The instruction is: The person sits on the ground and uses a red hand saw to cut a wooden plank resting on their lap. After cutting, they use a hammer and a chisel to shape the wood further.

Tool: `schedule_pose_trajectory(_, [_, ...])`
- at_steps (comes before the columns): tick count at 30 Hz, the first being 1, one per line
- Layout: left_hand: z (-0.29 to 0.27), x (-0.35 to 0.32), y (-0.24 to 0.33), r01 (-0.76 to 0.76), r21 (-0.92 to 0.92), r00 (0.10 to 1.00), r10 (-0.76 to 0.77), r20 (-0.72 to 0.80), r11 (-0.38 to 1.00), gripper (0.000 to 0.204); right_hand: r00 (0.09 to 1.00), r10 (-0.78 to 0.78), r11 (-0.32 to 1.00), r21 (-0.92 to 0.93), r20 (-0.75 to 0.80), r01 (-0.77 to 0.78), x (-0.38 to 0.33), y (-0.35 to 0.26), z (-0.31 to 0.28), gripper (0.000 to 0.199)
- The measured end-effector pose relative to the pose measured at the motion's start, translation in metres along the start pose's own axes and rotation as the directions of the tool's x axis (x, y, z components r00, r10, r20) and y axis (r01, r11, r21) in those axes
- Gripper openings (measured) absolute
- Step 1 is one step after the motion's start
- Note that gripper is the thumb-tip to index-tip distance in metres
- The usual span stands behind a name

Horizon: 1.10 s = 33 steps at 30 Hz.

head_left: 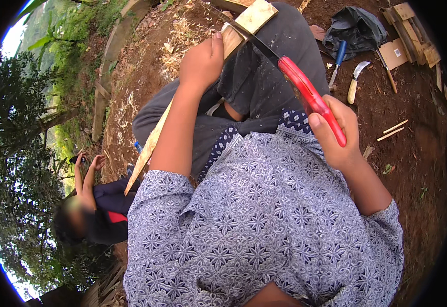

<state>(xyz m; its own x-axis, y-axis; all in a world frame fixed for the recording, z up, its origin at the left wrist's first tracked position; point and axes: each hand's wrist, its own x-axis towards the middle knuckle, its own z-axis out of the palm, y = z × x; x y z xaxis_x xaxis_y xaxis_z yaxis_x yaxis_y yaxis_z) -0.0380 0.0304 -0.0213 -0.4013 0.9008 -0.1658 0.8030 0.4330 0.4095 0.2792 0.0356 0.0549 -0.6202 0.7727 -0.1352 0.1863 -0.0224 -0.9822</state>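
Note:
My left hand (201, 62) grips a long pale slat of split bamboo (249, 20) that runs from the top of the view down past my left arm to a pointed end (134, 179). My right hand (336, 135) is closed around the red handle (310, 97) of a knife. Its dark blade (251, 38) lies across the slat just beyond my left thumb. Both rest over my lap in dark grey trousers (279, 56).
On the brown soil to the right lie a curved knife with a pale handle (355, 82), a blue-handled tool (337, 61), a black bag (354, 28), stacked wood pieces (410, 30) and small sticks (393, 130). Another person (93, 204) sits at lower left.

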Motion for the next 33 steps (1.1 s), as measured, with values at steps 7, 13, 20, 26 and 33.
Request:
schedule_pose_trajectory(7, [0.0,0.013,-0.008,0.047,0.02,0.999,-0.047,-0.001,0.999,0.062,0.992,-0.071,0.996,0.038,-0.103,0.075,0.04,-0.007,0.027,0.035])
schedule_pose_trajectory(13, [-0.011,0.006,0.002,0.016,-0.024,1.0,-0.017,-0.01,1.0,0.062,0.981,-0.133,0.987,0.07,-0.138,0.144,0.049,-0.024,0.011,0.033])
schedule_pose_trajectory(20, [0.001,0.005,0.002,0.016,0.0,1.0,-0.016,-0.003,1.0,0.063,0.991,-0.071,0.99,0.115,-0.11,0.084,0.063,-0.002,0.03,0.035])
schedule_pose_trajectory(26, [0.009,0.009,-0.002,0.011,0.041,1.0,-0.01,-0.016,0.999,0.063,0.99,-0.056,0.997,0.041,-0.127,0.062,0.041,0.016,0.033,0.035])
schedule_pose_trajectory(33, [0.005,0.003,-0.002,-0.008,0.022,0.999,0.009,-0.037,1.0,0.061,0.986,0.163,0.985,-0.048,-0.031,-0.164,-0.08,-0.002,-0.043,0.035])
